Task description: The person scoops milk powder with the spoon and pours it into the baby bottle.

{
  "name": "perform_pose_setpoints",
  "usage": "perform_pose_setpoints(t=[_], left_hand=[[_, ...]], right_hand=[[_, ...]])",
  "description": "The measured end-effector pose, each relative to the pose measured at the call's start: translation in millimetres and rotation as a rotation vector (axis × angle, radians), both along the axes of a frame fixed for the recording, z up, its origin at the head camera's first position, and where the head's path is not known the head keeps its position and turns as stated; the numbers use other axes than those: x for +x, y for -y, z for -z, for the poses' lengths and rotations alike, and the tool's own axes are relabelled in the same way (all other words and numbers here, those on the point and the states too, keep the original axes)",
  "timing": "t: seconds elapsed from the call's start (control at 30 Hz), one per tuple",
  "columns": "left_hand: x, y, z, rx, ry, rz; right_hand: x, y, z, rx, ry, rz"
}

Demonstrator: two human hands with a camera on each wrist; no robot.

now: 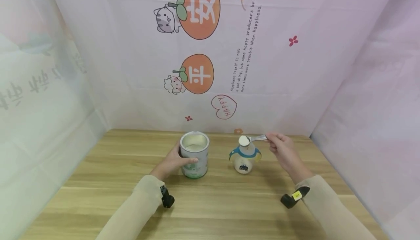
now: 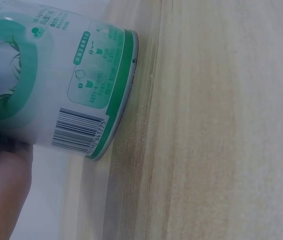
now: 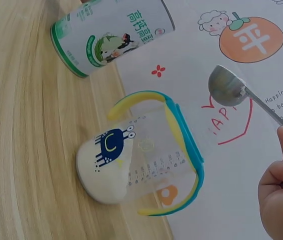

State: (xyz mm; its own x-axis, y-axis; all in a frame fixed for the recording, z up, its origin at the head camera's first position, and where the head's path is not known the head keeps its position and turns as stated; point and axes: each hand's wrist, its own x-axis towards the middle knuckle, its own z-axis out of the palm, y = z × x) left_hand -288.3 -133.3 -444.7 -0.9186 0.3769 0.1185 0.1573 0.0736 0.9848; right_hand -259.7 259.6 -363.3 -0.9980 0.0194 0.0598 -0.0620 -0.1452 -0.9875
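My left hand (image 1: pixel 177 161) grips the side of an open milk powder can (image 1: pixel 194 159), its thumb across the front; pale powder shows inside. In the left wrist view the can (image 2: pixel 76 75) shows its barcode and green base band. My right hand (image 1: pixel 283 150) pinches the handle of a metal measuring spoon (image 1: pixel 258 138) heaped with white powder. The spoon's bowl (image 3: pixel 226 86) is above the mouth of a clear baby bottle (image 3: pixel 146 155) with blue-and-yellow handles and a crab print. White powder fills the lower part of the bottle. The bottle stands upright, untouched by either hand.
The wooden table (image 1: pixel 223 211) carries the can and bottle side by side. Behind it hangs a printed cloth (image 1: pixel 269 68) with orange fruit drawings, and white cloth hangs on both sides. A small camera is strapped on each wrist.
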Motion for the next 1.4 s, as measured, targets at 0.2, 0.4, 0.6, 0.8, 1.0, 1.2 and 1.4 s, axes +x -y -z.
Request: perform_pose_setpoints(t=[0.2,0.4,0.6,0.8,1.0,1.2,1.4], left_hand=[[-2.3,0.9,1.8,-0.011,-0.01,-0.016],[-2.7,2.2,1.2,-0.008,-0.006,-0.023],[-1.4,0.8,0.9,-0.01,-0.016,-0.012],[-1.7,0.5,2.1,-0.001,-0.019,-0.005],[-1.4,0.6,3.0,0.002,-0.016,0.001],[-1.2,0.7,3.9,0.005,-0.008,0.0],[-1.3,0.9,4.6,0.01,-0.007,0.004]], right_hand=[[3.1,-6.3,4.1,0.015,-0.036,0.056],[3.4,-8.3,7.9,0.097,-0.093,0.135],[5.8,-8.1,13.8,0.334,-0.136,0.247],[6.7,-4.8,19.7,0.534,-0.244,0.331],[6.0,-1.8,24.3,0.633,-0.37,0.366],[9.2,1.2,27.2,0.715,-0.545,0.371],[10.2,3.4,30.2,0.808,-0.708,0.357]])
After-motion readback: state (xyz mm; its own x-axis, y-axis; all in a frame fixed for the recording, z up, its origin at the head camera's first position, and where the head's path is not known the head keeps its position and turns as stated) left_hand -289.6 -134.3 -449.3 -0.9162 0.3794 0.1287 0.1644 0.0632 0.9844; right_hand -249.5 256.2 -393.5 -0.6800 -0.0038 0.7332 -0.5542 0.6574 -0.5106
